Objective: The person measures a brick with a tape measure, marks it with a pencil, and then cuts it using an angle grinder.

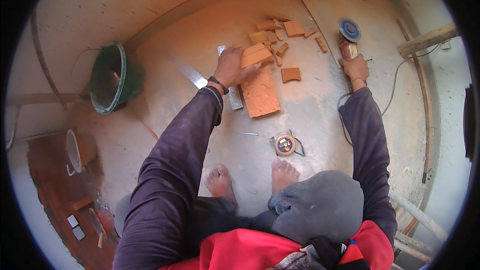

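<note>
My left hand (233, 68) is closed on a grooved orange brick piece (256, 55), its thumb along the near side. The piece rests over the far end of a larger, flat orange brick (261, 95) that lies on the floor. Out to the right, my right hand (355, 68) is wrapped round the body of an angle grinder (348, 50). Its blue disc (350, 29) points away from me; I cannot tell whether it spins. A metal square (192, 73) lies under and beside my left wrist, and a metal bar (235, 99) runs along the large brick.
Several cut brick pieces (291, 74) lie scattered beyond the large brick. A tape measure (285, 145) and a thin pencil-like stick (247, 133) are near my bare feet. A green bucket (109, 77) and a pale bucket (80, 151) stand left. The grinder's cord (393, 90) loops right, beside wooden beams (427, 41).
</note>
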`<state>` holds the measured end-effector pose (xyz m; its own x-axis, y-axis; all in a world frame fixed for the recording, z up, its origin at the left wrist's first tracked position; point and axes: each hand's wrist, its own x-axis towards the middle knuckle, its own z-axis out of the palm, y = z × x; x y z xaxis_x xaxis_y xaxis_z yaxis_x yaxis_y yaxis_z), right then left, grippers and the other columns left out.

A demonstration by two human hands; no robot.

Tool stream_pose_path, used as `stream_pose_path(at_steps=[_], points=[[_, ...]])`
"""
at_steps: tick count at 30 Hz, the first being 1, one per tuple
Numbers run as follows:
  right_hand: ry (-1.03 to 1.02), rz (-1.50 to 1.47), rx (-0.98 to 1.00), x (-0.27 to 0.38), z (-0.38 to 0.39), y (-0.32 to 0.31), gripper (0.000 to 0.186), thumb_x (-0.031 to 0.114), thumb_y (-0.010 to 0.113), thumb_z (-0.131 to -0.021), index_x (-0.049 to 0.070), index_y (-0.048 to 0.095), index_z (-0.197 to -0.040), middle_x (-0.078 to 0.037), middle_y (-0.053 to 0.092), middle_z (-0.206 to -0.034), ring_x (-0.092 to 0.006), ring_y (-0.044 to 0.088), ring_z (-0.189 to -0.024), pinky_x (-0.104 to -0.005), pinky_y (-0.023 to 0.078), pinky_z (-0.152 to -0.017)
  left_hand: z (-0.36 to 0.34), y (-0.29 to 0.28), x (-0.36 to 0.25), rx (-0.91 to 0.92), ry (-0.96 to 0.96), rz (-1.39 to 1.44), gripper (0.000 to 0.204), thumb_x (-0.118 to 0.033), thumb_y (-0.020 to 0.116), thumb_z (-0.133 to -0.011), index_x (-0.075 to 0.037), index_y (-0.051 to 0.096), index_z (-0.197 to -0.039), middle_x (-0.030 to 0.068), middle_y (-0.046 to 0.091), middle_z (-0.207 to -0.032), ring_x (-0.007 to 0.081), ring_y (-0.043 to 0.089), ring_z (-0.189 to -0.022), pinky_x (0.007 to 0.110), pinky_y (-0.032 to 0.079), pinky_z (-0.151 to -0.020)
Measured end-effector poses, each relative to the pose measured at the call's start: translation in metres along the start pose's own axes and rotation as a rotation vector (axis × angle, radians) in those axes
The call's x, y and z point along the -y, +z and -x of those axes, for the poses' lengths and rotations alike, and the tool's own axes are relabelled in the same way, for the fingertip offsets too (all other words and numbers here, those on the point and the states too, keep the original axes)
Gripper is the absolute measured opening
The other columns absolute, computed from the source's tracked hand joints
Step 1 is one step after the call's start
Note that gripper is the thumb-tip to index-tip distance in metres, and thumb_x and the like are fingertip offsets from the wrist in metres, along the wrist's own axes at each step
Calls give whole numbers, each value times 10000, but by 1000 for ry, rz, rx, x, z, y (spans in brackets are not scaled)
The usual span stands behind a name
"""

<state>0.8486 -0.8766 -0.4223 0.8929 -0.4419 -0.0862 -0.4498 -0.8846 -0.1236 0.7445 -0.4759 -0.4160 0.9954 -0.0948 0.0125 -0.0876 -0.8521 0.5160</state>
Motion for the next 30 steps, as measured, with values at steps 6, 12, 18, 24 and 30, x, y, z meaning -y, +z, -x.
stream_pose_path(at_steps=[6,12,18,24,30], points=[[-18,21,40,-21,-8,-3,695,553,797,-701,64,629,-1166,-189,710,-1124,-356,695,-1038,-453,554,-885,-14,-35,-59,-221,-41,421,768,-461,757,-826,67,530,-1335,267,635,-1170,390,598,-1115,454,454,-986],[-50,-17,-126,-15,19,-2,724,525,769,-756,35,597,-1260,-211,655,-1181,-361,604,-1177,-468,502,-969,-49,-43,-53,-288,-11,-269,747,-457,775,-809,17,539,-1337,224,579,-1297,397,526,-1237,521,437,-1009],[-353,-290,-399,-65,45,-15,544,368,748,-838,15,617,-1232,-205,651,-1171,-329,618,-1132,-450,508,-927,39,-107,-28,847,325,-347,747,-534,729,-826,-27,557,-1346,239,610,-1280,408,581,-1184,462,467,-1016],[-537,-875,380,-21,123,-51,352,124,716,-884,2,616,-1198,-115,680,-1077,-193,663,-988,-304,518,-885,219,-176,16,1497,-348,649,805,-603,483,-989,14,385,-1497,193,513,-1456,311,524,-1307,412,371,-1128],[-1053,-814,1075,71,199,-168,599,355,775,-785,-53,601,-1189,-155,651,-1072,-268,640,-1027,-388,493,-932,351,-181,29,505,-526,1685,485,-321,500,-1057,5,521,-1416,109,582,-1394,170,538,-1277,315,412,-1083]])
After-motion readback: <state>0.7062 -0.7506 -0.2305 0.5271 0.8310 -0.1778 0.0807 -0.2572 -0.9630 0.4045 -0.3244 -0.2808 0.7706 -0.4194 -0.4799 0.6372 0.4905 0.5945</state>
